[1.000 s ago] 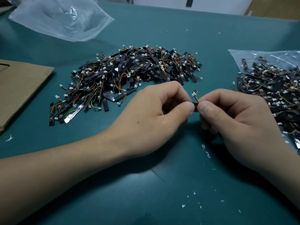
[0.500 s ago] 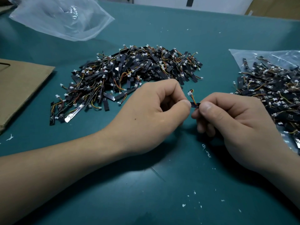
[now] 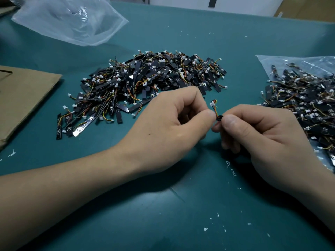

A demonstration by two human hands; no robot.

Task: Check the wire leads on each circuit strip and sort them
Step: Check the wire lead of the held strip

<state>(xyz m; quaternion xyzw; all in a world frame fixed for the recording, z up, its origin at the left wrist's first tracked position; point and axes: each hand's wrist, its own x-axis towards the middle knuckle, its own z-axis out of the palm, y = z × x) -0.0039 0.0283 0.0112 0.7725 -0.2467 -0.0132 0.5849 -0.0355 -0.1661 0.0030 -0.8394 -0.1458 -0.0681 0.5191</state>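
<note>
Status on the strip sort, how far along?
Mid-job. Two heaps exist: a large pile loose on the mat and a second pile on a clear bag at the right, so sorting looks underway; which heap is checked I cannot tell. In hand: one circuit strip, pinched between left hand and right hand, leads sticking up. Left: probably one whole heap.

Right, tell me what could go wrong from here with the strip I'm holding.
1. The left hand and right hand both pinch the small circuit strip right beside its wire leads. Bending or tugging there may strain the spot where the leads join the strip.
2. Only fingertips hold it. If it slips, it could land in the loose pile or the pile on the bag and get mixed with the wrong group.
</note>
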